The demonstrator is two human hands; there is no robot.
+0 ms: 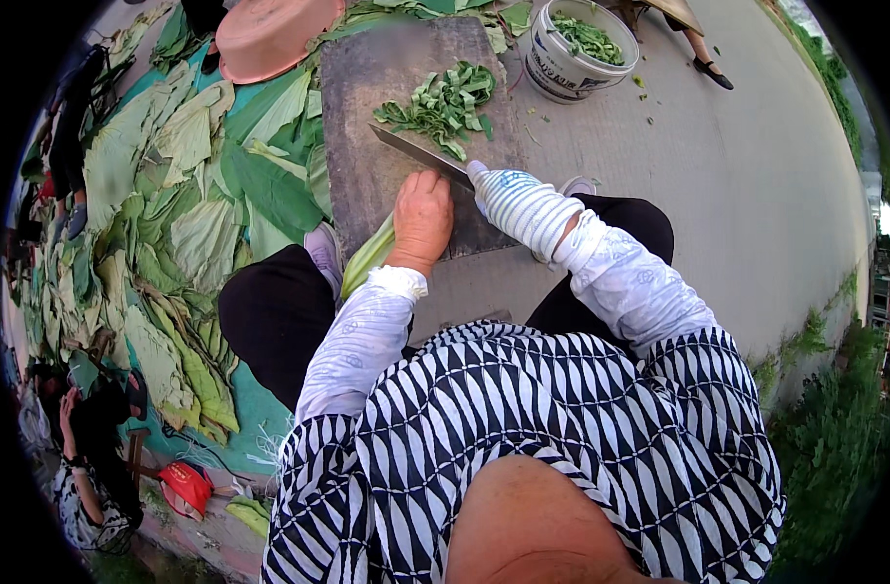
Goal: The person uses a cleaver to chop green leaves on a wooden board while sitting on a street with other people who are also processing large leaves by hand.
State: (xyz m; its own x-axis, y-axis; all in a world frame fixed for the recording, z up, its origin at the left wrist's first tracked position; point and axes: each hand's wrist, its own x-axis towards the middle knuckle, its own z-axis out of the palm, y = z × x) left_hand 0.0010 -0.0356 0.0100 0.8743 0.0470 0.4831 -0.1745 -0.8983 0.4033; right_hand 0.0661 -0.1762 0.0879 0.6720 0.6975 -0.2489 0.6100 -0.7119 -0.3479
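Note:
My bare left hand [424, 219] is closed around a bundle of green leaves [369, 257], pressing it onto a dark wooden board [359, 107]. The loose end of the bundle sticks out toward my left knee. In a striped white glove, my right hand [508, 195] grips the handle of a kitchen knife [421, 153]. Its blade lies just beyond my left knuckles and points to the far left. Past the blade sits a heap of chopped green leaf strips [447, 105]. The far end of the leaf bundle is hidden under my left hand.
Large green leaves [187, 238] cover a green sheet on the left. A pink basin [275, 39] stands at the far left, and a white bucket [574, 58] of cut leaves at the far right. Other people sit along the left edge, near a red bag [184, 487].

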